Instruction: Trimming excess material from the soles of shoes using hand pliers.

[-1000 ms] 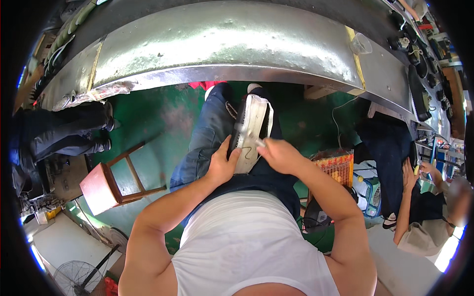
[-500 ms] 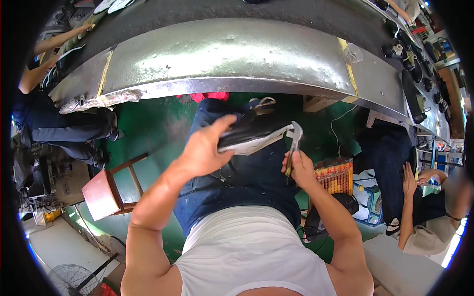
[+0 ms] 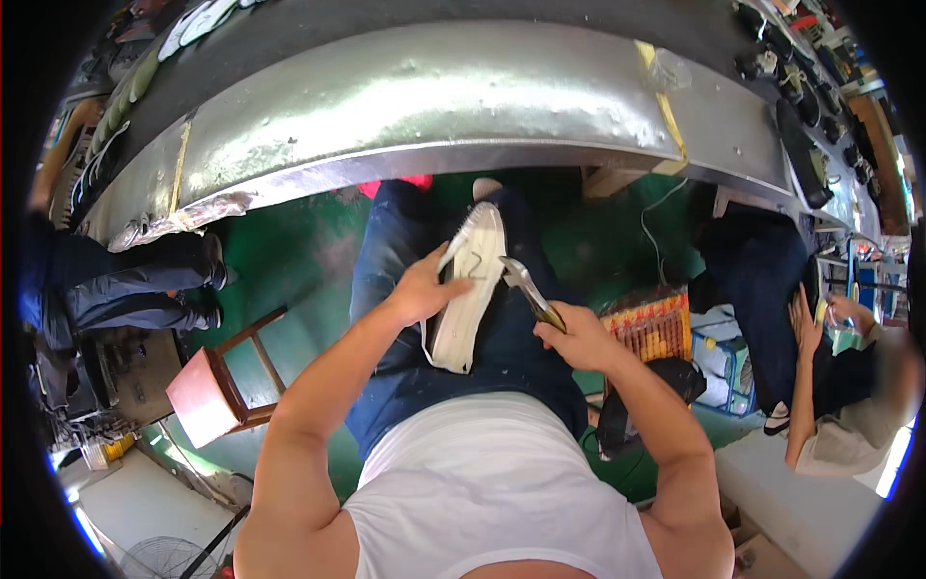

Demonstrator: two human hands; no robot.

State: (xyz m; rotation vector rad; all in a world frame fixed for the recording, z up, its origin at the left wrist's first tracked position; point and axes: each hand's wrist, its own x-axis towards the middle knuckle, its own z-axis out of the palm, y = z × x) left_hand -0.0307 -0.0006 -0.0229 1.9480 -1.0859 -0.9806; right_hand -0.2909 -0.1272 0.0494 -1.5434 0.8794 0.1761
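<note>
Over my thighs a shoe (image 3: 470, 289) is turned with its pale underside up, toe pointing away from me. A dark mark is written on that underside. My left hand (image 3: 424, 289) grips its left side, thumb lying across the bottom. Close by on the right, my right hand (image 3: 571, 335) is closed around the handles of metal lasting pliers (image 3: 522, 281). Their curved head touches or nearly touches the shoe's right edge near the forefoot; I cannot tell which. The shoe's upper is mostly hidden beneath it.
A metal-edged bench (image 3: 415, 96) spans the front, with shoes (image 3: 796, 159) along its right side. A wooden stool (image 3: 217, 386) stands left, a beaded seat mat (image 3: 648, 328) right. A co-worker (image 3: 839, 405) sits at right; another person's legs (image 3: 145, 275) show at left.
The shoe has turned from lying sideways, dark upper showing, to underside up with its toe away from me. The pliers have moved left and slightly down, beside its edge. Both hands keep their holds.
</note>
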